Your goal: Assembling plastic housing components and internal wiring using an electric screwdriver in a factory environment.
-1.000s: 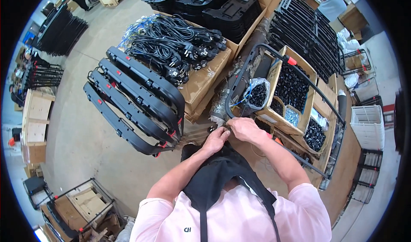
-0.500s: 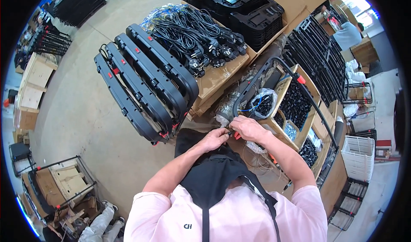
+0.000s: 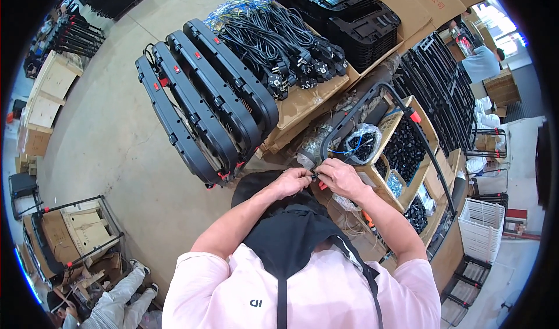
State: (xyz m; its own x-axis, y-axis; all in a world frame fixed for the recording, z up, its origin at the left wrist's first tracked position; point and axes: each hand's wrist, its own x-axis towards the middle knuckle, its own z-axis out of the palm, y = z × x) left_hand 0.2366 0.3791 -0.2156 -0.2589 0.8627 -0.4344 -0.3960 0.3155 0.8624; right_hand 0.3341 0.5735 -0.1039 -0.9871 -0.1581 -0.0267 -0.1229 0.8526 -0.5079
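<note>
My left hand [image 3: 294,182] and my right hand [image 3: 340,179] meet in front of my black apron [image 3: 291,230], both closed with fingertips pinched together. Between them is a small dark piece, mostly covered by the fingers, so its kind cannot be told. A bit of red [image 3: 322,186] shows just under the right fingers. Right beside my right hand, a bent black tube frame [image 3: 353,112] comes down to the fingertips; whether the fingers touch it is unclear. The frame carries a red clip [image 3: 415,117] and runs along the parts box.
Several black housings [image 3: 201,105] with red switches stand in a row ahead to the left. Black power cables [image 3: 273,44] lie heaped on a carton beyond. A wooden box [image 3: 428,122] of small black parts sits at right. Another person's legs [image 3: 128,294] show at lower left.
The whole view has shifted slightly as my head moved. Both hands remain together at the same spot by the tube frame, with the fingers slightly rearranged.
</note>
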